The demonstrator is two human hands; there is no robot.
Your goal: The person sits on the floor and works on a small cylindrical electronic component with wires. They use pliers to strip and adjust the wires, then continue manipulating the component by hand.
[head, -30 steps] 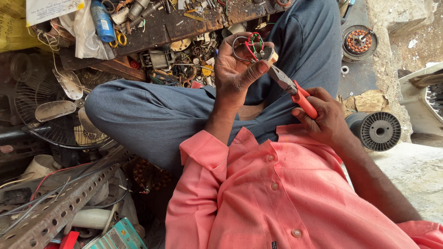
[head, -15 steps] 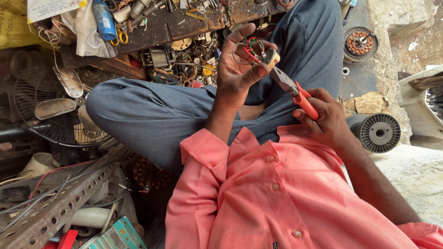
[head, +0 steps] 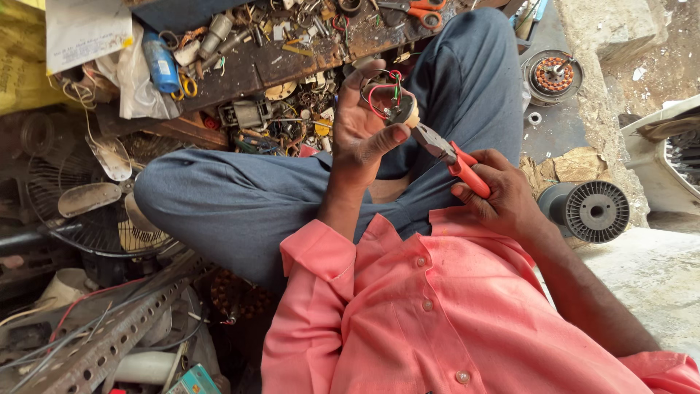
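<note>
Over my lap in the head view, my left hand [head: 364, 135] is raised with the forearm upright and the wrist bent back, palm toward me. Its thumb and curled fingers pinch a small part with red and green wires [head: 390, 98] looping out of it, held above my crossed legs in blue trousers [head: 240, 211]. My right hand [head: 503, 197] sits lower and to the right, close against my pink shirt [head: 437, 314], fingers wrapped tight around the orange handles of the pliers [head: 452, 155]. The grey nose of the pliers angles up and left to meet the small part just beside my left thumb. Beyond my knees the worn bench [head: 292, 58] is littered with metal scraps. A dark wire spool [head: 594, 211] lies on the floor near my right wrist.
</note>
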